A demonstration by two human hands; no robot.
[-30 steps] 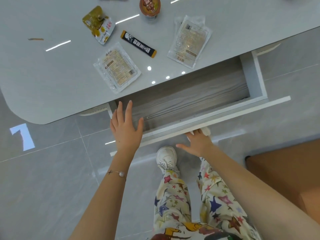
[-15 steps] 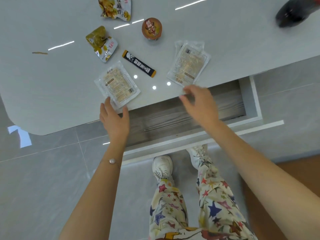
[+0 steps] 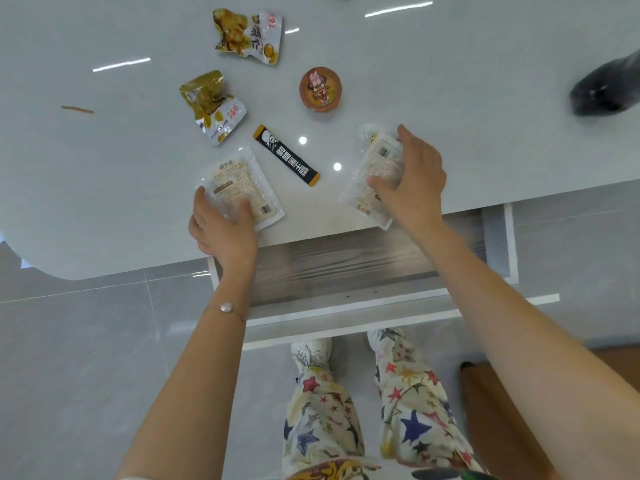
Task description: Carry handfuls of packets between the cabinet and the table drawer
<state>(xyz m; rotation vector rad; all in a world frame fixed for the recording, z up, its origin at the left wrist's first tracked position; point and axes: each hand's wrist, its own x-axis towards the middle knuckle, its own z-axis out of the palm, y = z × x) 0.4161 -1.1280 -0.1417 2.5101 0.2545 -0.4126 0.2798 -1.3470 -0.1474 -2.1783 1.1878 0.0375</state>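
While both arms reach forward over the open drawer (image 3: 346, 268), I see my left fingers (image 3: 239, 211) curled onto the near end of the left clear packet (image 3: 239, 183), the thumb (image 3: 200, 202) pressed on its left side, so the hand grips it where it lies flat on the table (image 3: 104, 202) close to the near edge. My left hand (image 3: 221, 230) sits palm down, wrist straight, with a thin bracelet (image 3: 227, 308) on the forearm, which runs back towards me above the drawer's left end.

My right fingers (image 3: 412, 143) spread and curl over the right clear packet (image 3: 372, 174), the thumb (image 3: 379, 188) on its near part, so the right hand (image 3: 412, 185) clamps it from above. That packet lies tilted, its near corner jutting past the table's near edge above the drawer. The right forearm crosses the drawer diagonally from the lower right.

Between the two packets lies a black stick sachet (image 3: 285, 155), slanted. Farther in from the edge sit a yellow snack bag (image 3: 211, 105), a second snack bag (image 3: 249, 36) and a small round cup (image 3: 320, 88). A thin brown strip (image 3: 77, 109) lies towards the table's left side, and a dark blurred object (image 3: 602, 88) shows at the right edge. Below the drawer front I see star-patterned trousers (image 3: 363, 410) and white shoes (image 3: 311, 351).
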